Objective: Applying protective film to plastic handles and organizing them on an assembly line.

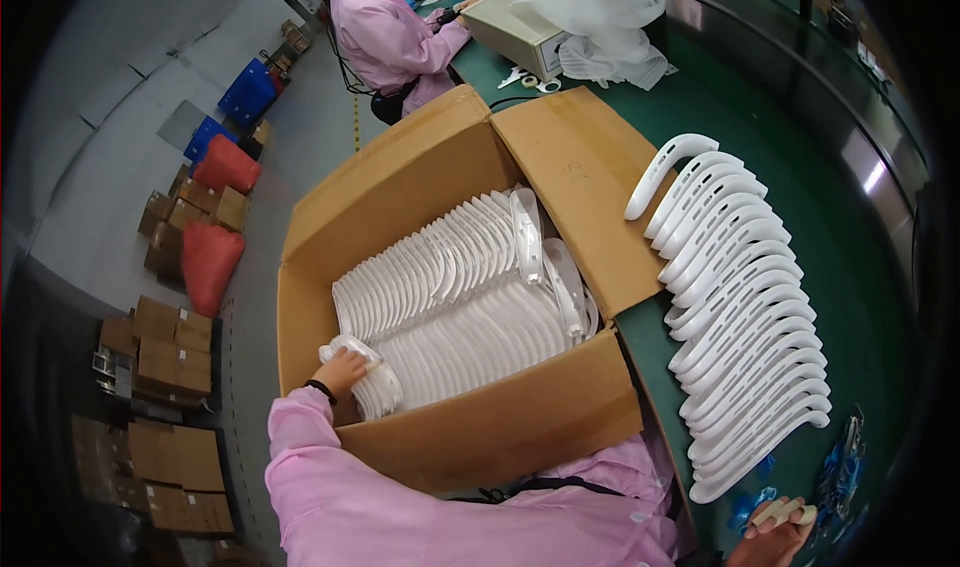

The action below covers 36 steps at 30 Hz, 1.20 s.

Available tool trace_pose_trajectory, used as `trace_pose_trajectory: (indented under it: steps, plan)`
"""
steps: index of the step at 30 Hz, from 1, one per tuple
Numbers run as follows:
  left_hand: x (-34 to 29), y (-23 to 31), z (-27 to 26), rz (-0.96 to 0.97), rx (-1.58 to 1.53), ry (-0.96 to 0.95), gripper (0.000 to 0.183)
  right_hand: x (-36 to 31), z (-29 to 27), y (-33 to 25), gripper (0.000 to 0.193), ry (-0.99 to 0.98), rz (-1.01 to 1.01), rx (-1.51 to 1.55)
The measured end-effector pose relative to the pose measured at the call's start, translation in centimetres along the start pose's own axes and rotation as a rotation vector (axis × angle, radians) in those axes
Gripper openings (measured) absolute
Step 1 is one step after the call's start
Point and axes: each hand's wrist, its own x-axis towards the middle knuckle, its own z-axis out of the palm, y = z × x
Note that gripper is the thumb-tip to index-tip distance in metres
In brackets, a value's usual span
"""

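My left hand [345,371] reaches into an open cardboard box [490,442] and has its fingers closed on a curved white plastic piece [382,385] at the near left end. The box holds two packed rows of similar white pieces [430,257], the nearer row looking covered by thin translucent wrapping. A few pieces [527,235] lie crosswise at the right end. My right hand [775,535], with beige covers on several fingertips, is low over the green table, fingers loosely bent and apparently holding nothing. Beside it is blue crumpled material [752,505].
A long row of white curved pieces [745,317] lies on the green table [850,297], right of the box. Beyond are scissors [515,77], a beige machine [515,29] with translucent bags [600,27], and a seated co-worker in pink [385,32]. Cartons [175,352] and red sacks [210,267] stand on the left floor.
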Motion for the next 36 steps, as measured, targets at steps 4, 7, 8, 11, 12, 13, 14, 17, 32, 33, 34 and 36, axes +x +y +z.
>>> trace_pose_trajectory:
  steps: [4,7,8,11,12,13,14,17,32,33,34,36]
  plan:
    - [0.7,-1.2,-7.3,-0.505,-0.245,0.087,0.057,0.5,0.2,-0.3,0.047,-0.006,-0.036,0.053]
    - [3.9,-1.0,-15.3,-0.606,-0.556,0.607,0.076,0.4,-0.3,-0.8,0.044,0.006,0.076,0.113]
    - [5.2,-0.8,-18.2,-0.648,-0.722,0.857,0.086,0.1,-0.7,-1.1,0.047,0.028,0.128,0.079]
    - [9.7,-2.0,-24.6,-0.585,-1.021,1.335,0.111,0.4,0.2,-0.4,0.041,0.129,-0.029,-0.134]
    - [10.7,-3.2,-26.5,-0.477,-0.940,1.332,0.115,0.3,0.3,-0.8,0.042,0.090,-0.026,-0.148]
    - [12.2,-3.0,-30.0,-0.449,-0.805,1.308,0.114,-0.5,0.0,-0.9,0.044,0.155,-0.038,-0.171]
    - [14.1,-1.5,-33.7,-0.277,-1.106,1.306,0.113,-1.0,-0.2,-0.8,0.044,0.212,-0.071,-0.139]
    - [21.2,-2.0,-40.5,0.045,-1.031,0.939,0.109,-2.1,0.5,-2.2,0.044,0.225,-0.103,-0.166]
    - [45.2,-1.6,-44.9,-0.023,-0.928,0.281,0.121,-8.1,-2.1,-8.2,0.033,0.491,-0.111,-0.389]
    - [44.8,-1.2,-44.9,0.003,-0.868,0.319,0.114,-7.7,-2.5,-8.9,0.030,0.515,-0.046,-0.486]
    - [44.2,-1.1,-45.3,0.022,-0.805,0.362,0.108,-7.1,-2.9,-9.7,0.027,0.535,0.021,-0.575]
    - [42.6,-1.8,-45.6,0.077,-0.869,0.374,0.096,-5.1,-3.7,-11.1,0.021,0.559,0.085,-0.664]
